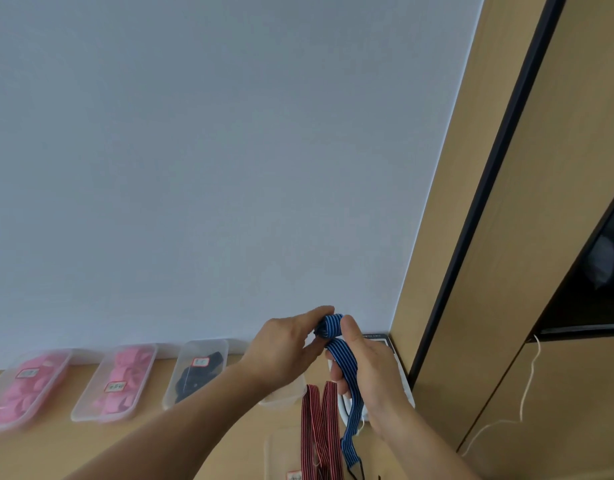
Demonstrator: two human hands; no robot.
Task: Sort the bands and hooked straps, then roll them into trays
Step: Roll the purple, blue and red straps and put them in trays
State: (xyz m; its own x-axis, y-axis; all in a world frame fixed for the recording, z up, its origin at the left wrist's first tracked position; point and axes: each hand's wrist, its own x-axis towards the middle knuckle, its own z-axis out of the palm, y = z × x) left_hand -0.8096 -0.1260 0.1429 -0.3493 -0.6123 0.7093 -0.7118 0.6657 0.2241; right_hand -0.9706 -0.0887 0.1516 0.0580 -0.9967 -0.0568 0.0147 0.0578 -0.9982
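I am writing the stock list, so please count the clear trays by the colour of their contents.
Trays with pink rolls: 2
Tray with black straps: 1
Trays with contents hidden: 2
Total: 5 trays

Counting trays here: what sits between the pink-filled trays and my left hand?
In the head view, a clear tray of black straps; another clear tray pokes out beneath the left hand.

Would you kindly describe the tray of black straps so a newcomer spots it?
Clear trays line the foot of the white wall. Take the third tray from the left. It alone holds black straps; its left neighbours hold pink rolls.
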